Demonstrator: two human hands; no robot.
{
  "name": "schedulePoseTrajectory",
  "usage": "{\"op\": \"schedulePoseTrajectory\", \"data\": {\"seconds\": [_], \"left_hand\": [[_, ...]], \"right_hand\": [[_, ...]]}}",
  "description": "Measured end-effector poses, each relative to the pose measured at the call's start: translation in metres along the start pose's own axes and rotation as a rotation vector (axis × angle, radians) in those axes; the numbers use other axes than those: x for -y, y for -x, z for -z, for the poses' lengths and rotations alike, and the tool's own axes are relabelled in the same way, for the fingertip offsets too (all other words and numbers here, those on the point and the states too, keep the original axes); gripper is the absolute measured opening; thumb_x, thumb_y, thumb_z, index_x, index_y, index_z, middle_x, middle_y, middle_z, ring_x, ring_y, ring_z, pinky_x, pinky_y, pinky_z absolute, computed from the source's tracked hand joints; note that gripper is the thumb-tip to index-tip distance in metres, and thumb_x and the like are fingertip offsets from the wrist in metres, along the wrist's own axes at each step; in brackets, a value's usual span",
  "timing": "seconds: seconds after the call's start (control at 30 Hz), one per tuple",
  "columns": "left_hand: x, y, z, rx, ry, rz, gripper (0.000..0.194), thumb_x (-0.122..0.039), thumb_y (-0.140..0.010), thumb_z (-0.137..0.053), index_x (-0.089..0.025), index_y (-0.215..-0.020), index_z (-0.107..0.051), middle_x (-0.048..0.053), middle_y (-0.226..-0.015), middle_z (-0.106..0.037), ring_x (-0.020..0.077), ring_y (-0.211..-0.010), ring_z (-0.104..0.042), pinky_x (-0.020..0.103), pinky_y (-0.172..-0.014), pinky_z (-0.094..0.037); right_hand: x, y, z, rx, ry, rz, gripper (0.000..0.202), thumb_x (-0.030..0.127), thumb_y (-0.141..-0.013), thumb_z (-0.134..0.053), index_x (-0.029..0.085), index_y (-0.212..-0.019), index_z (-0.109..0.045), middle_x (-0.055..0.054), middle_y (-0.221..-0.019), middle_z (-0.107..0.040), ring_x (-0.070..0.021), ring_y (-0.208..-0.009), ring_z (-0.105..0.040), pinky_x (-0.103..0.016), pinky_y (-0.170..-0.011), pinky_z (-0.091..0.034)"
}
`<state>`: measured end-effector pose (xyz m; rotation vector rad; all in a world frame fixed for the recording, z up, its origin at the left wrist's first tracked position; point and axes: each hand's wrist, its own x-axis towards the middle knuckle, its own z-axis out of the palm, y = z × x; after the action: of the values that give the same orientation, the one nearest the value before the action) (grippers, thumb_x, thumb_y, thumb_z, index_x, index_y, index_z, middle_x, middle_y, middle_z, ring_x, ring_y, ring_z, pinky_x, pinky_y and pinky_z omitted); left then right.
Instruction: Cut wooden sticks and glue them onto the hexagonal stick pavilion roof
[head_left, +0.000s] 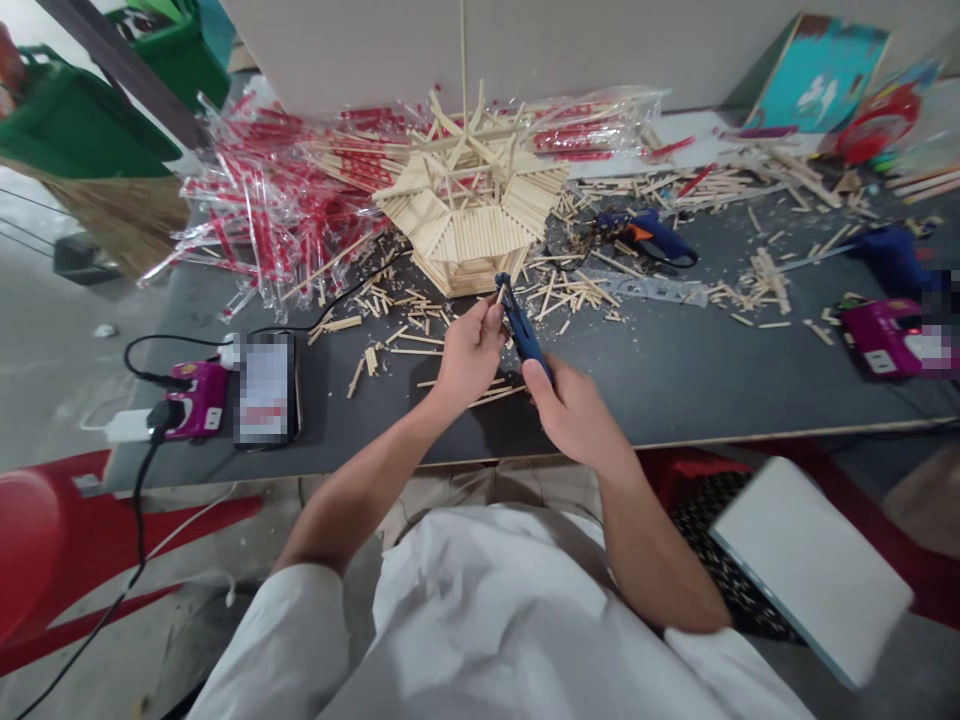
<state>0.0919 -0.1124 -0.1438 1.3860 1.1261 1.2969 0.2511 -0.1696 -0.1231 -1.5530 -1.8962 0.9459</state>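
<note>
In front of the wooden stick model (480, 235), my left hand (474, 350) is closed in a pinch on a thin wooden stick (501, 294). My right hand (566, 400) grips the handles of a blue cutting tool (525, 335), whose head meets the stick near my left fingertips. The model is a many-sided, roofed shape with a tall thin stick rising from its top. Several loose sticks (495, 396) lie on the table below and between my hands.
On the dark table (360, 420) are a phone (265, 390), purple power strips (196, 400), wrapped red-marked sticks (277, 200), a blue glue gun (652, 235), a clear ruler (637, 285) and scattered offcuts. A white box (814, 570) sits right, below the table edge.
</note>
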Motion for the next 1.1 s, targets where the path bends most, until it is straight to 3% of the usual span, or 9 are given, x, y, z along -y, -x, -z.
{"op": "schedulePoseTrajectory", "data": {"seconds": [0.3, 0.73, 1.1], "left_hand": [[0.0016, -0.0013, 0.0, -0.002, 0.007, 0.001, 0.05, -0.065, -0.099, -0.049, -0.02, -0.078, -0.047, -0.004, -0.061, -0.042, 0.0078, -0.051, -0.038, 0.021, -0.047, -0.031], [0.0077, -0.0028, 0.0022, 0.008, -0.109, -0.064, 0.045, -0.059, -0.104, -0.044, -0.019, -0.084, -0.053, -0.002, -0.063, -0.049, 0.0087, -0.054, -0.043, 0.022, -0.05, -0.034], [0.0062, -0.002, 0.0046, -0.011, -0.263, -0.102, 0.043, -0.052, -0.107, -0.039, -0.018, -0.094, -0.062, 0.0, -0.064, -0.053, 0.0108, -0.054, -0.048, 0.025, -0.053, -0.037]], "right_hand": [[-0.0019, -0.0031, -0.0029, -0.013, 0.093, -0.01, 0.049, 0.061, -0.105, -0.029, 0.023, -0.089, -0.054, -0.008, -0.087, -0.07, -0.0232, -0.077, -0.062, -0.032, -0.068, -0.036], [-0.0083, -0.0064, -0.0042, -0.04, 0.134, 0.087, 0.046, 0.054, -0.108, -0.029, 0.021, -0.089, -0.055, -0.009, -0.083, -0.07, -0.0228, -0.075, -0.063, -0.033, -0.067, -0.036], [-0.0017, -0.0057, -0.0044, -0.034, 0.277, 0.029, 0.046, 0.053, -0.107, -0.027, 0.02, -0.092, -0.056, -0.013, -0.087, -0.072, -0.0267, -0.076, -0.066, -0.034, -0.064, -0.033]]}}
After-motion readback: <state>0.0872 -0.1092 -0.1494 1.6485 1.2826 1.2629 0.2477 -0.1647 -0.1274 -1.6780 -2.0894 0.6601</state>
